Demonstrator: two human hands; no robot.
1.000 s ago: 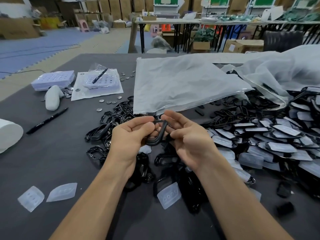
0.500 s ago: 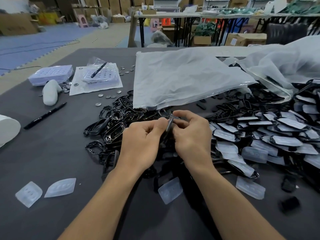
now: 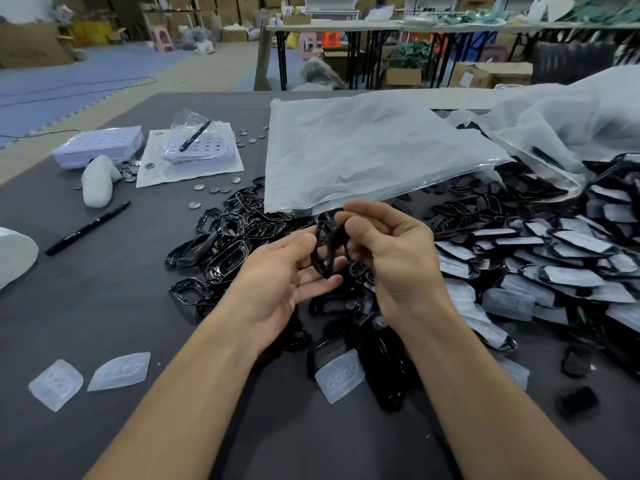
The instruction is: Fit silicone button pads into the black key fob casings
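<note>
1. While the right hand [image 3: 391, 258] has its grip clamped on a black plastic key fob casing [image 3: 325, 247], held on edge above the dark grey desk [image 3: 104, 306], the left hand [image 3: 284, 282] lies palm-up, grip apart, fingertips touching the casing's lower end.
2. One translucent white silicone button pad [image 3: 341, 379] lies between the forearms, at the near edge of a heap of empty black casings [image 3: 225, 258].

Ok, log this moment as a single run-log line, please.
right hand: pinches black casing, on edge | left hand: open, fingers touching casing | pad in casing: cannot tell | loose silicone pad: on table between forearms
</note>
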